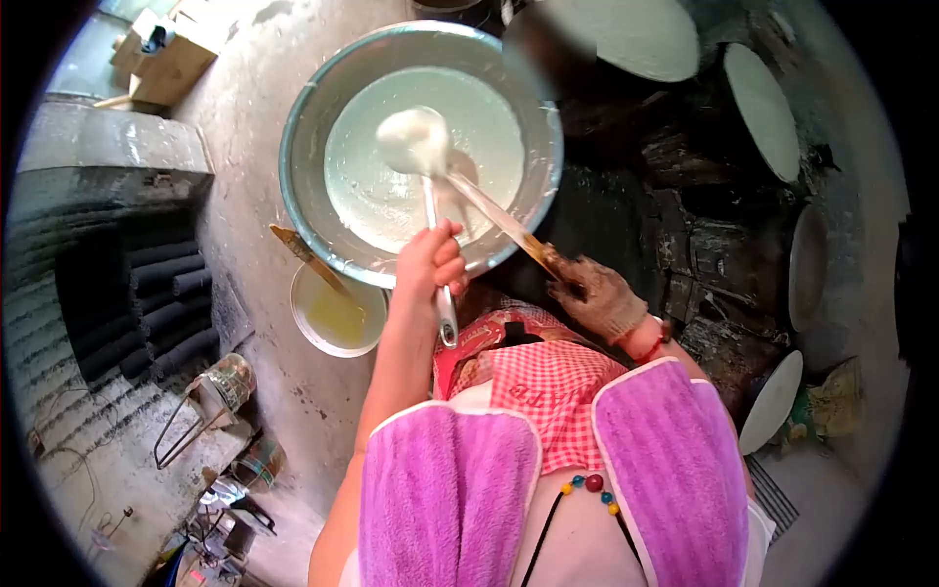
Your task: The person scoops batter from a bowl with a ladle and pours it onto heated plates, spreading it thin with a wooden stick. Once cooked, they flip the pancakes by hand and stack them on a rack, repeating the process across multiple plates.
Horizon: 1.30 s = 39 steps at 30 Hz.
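In the head view the left hand (pixel 430 259) is closed in a fist round the handle of a ladle (pixel 416 140), and the handle's end sticks out below the fist toward the body. The ladle's bowl, coated white, hangs over the batter (pixel 489 127) straight ahead of that hand. The right hand (pixel 597 293) is dark, either smeared or gloved; I cannot tell which. It is shut on the wooden end of a stick (pixel 499 220). The stick slants away ahead and to the left of it, and its far end meets the batter just beside the ladle handle. The batter lies in a wide metal basin (pixel 293 166) just ahead of both hands, standing on a grey worktop (pixel 245 127). Just left of the left hand, close against the basin's near rim, sits a small bowl (pixel 337 318) of yellow liquid with a brush (pixel 303 252) resting across its edge. Ahead and to the right of the right hand, round white discs (pixel 763 108) lie on a dark, sooty surface. A red bracelet (pixel 653 347) circles the right wrist. Behind both hands, against the body, a purple towel (pixel 440 499) hangs over a checked apron (pixel 548 386). Well to the left of the left hand stands a jar (pixel 230 382).
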Tool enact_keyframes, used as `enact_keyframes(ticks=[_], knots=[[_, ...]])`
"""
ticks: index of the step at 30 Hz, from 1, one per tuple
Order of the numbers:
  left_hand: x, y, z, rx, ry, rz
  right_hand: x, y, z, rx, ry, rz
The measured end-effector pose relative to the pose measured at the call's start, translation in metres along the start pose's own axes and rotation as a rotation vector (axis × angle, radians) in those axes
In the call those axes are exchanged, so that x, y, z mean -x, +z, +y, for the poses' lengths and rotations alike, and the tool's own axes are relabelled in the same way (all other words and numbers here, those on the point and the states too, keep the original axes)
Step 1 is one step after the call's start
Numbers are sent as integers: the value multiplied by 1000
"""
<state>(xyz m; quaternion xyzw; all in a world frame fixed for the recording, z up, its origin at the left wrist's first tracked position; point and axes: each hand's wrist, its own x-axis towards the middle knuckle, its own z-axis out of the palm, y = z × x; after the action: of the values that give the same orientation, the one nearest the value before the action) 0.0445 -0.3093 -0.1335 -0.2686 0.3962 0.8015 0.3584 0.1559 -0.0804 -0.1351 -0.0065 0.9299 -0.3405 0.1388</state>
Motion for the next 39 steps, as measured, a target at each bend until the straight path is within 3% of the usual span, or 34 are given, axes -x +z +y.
enact_keyframes(ticks=[3, 4, 5, 7, 8, 9, 11, 12, 13, 15, 16, 18, 19, 21, 23, 25, 27, 28, 29, 31, 33, 34, 35, 37, 38, 39], knots=[[56, 46, 20, -5, 220, -158, 15, -11, -7, 123, -385, 369], [73, 57, 33, 58, 247, -290, 9, -24, -16, -102, -454, 404], [105, 82, 38, 23, 370, -276, 10, -42, -28, -331, -537, 423], [148, 104, 57, 113, 398, -591, 31, -88, -67, -1052, -215, 57], [169, 115, 69, 91, 422, -657, 32, -104, -74, -1072, -208, 39], [189, 124, 79, 65, 439, -725, 36, -125, -81, -1022, -232, 49], [221, 140, 89, 12, 527, -719, 44, -151, -89, -1335, -400, -72], [228, 140, 98, -29, 541, -730, 36, -152, -88, -1415, -530, -129], [233, 138, 102, -82, 568, -718, 27, -148, -86, -1527, -555, -246], [231, 129, 99, -163, 572, -718, 21, -127, -84, -1795, -597, -278], [227, 123, 92, -134, 497, -680, 12, -112, -73, -1806, -595, -273], [213, 99, 76, 119, 149, -736, -9, -65, -29, -1987, -537, -633], [205, 86, 69, 298, -50, -757, -14, -38, -9, -2012, -422, -570], [178, 55, 59, 520, -203, -623, 2, -7, 30, -1986, -138, -661], [140, 15, 53, 624, -307, -530, 33, 31, 57, -1847, 59, -387], [114, -15, 46, 765, -360, -398, 75, 41, 87, -1758, 231, -428], [110, -28, 43, 814, -406, -328, 111, 20, 97, -1879, 365, -543], [114, -30, 40, 795, -366, -348, 122, 25, 90, -1814, 644, -253], [119, -33, 36, 774, -320, -369, 132, 1, 83, -1771, 505, -385], [129, -40, 24, 690, -237, -337, 142, -23, 64, -1552, 487, -231], [130, -37, 4, -384, 290, -144, 139, -18, 58, -1310, 319, 40], [124, -33, -8, -516, 369, 34, 130, -9, 51, -1177, 220, 265], [114, -41, -1, -524, 364, 31, 124, -12, 39, -1184, 224, 271], [89, -63, 22, -88, 1, -246, 117, -27, 13, -1198, 240, 363], [80, -65, 33, 327, -211, -339, 117, -32, 6, -1188, 297, 306], [74, -67, 35, 306, -234, -333, 119, -26, 10, -1206, 313, 326]])
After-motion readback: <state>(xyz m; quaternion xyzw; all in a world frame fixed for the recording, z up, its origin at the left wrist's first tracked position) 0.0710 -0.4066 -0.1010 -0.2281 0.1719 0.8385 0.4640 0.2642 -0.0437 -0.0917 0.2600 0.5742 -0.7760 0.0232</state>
